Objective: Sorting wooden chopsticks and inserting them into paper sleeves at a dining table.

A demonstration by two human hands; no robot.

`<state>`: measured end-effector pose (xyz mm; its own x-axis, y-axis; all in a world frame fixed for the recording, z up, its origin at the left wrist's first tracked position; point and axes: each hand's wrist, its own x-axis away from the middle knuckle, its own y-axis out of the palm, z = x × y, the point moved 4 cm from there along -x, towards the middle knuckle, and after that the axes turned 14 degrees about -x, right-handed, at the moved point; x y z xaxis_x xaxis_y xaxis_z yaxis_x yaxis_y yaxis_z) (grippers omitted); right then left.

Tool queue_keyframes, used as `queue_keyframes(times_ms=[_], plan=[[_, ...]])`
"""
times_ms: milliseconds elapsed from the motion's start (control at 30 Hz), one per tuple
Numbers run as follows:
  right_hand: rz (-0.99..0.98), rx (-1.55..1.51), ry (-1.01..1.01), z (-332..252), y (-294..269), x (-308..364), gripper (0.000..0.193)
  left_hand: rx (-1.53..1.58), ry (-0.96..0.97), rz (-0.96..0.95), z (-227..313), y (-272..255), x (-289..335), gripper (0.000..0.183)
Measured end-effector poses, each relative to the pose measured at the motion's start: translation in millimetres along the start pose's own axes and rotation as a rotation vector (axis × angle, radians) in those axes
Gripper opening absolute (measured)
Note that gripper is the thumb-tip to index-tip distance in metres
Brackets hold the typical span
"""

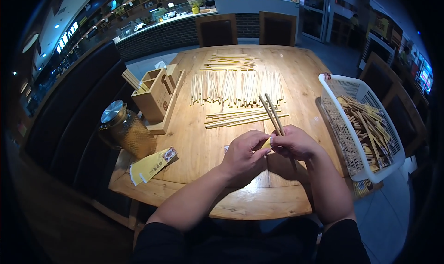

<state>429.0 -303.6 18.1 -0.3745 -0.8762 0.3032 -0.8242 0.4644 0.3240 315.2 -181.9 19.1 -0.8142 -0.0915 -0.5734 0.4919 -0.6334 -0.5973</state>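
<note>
A pair of chopsticks (273,113) slants up out of my right hand (297,142), whose fingers are closed round their lower part. My left hand (245,148) meets it, thumb and fingers pinching a small yellow paper piece (266,143), apparently a chopstick sleeve; the fingers hide most of it. Just beyond my hands lie several loose chopsticks (240,119), set crosswise. Behind them stretches a wide row of chopsticks (231,87) side by side, pointing away from me. Another crosswise pile of chopsticks (231,62) is at the far end.
Yellow paper sleeves (154,166) lie at the table's left, by a glass jug (126,130) with a metal lid. A wooden caddy (152,97) holds chopsticks. On the right, a white plastic basket (350,146) contains many wrapped chopsticks. Chairs (277,29) stand beyond the wooden table (307,95).
</note>
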Motion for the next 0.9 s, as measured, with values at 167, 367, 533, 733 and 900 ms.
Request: queue_keyframes(times_ms=[167,367,533,733,900], plan=[[0.134,0.318,-0.07,1,-4,-4,0.016,-0.154,-0.026,-0.057,0,4,0,0.025],[0.057,0.191,-0.038,4,-9,-7,0.016,-0.128,0.036,0.027,-2,2,0,0.027],[0.152,0.432,-0.092,-2,0,-1,0.023,-0.224,0.005,-0.028,1,3,1,0.024],[0.305,0.026,-0.446,-16,-26,-7,0.039,-0.072,-0.201,0.084,-24,-1,-1,0.023],[0.55,-0.198,-0.783,-33,-50,5,0.043,0.02,-0.285,0.152,-49,-2,2,0.025]])
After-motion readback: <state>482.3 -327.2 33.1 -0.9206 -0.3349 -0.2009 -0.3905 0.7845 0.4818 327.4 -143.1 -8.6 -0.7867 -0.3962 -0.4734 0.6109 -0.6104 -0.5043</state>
